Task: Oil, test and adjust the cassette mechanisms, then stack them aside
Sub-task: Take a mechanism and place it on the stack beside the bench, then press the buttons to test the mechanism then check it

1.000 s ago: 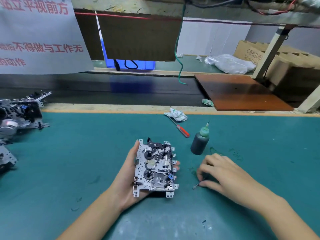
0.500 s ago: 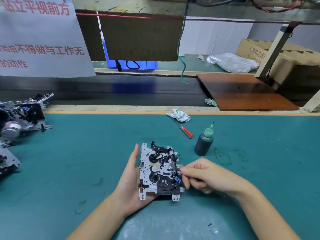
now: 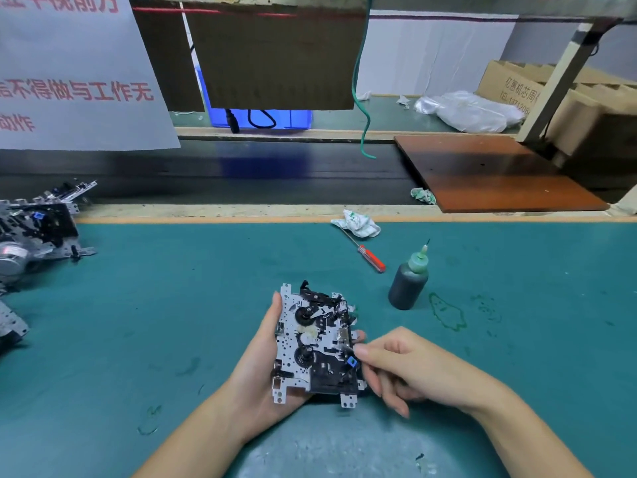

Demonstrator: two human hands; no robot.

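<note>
Head view. The left hand (image 3: 262,370) cradles the mechanism (image 3: 317,343) from below, above the green mat (image 3: 172,322). Its thumb lies along the mechanism's left edge; its fingertips curl up round the right edge, so the plate is gripped between thumb and fingers. The mechanism faces up, reels and gears exposed, tilted slightly toward the camera.

The right hand (image 3: 410,367) is at the mechanism's right edge. Its thumb and index fingertip are pressed together, pinching at a part just above the blue tab (image 3: 351,361); whether a tool is held in the pinch cannot be told. The other fingers are curled loosely below.

Beyond the right fingers stands the oil bottle (image 3: 408,282), upright, nozzle up. Just behind it lies the screwdriver (image 3: 370,257), its tip touching a crumpled rag (image 3: 356,224). Well apart from the left thumb, at the mat's left edge, lie more mechanisms (image 3: 34,236) in a pile.
</note>
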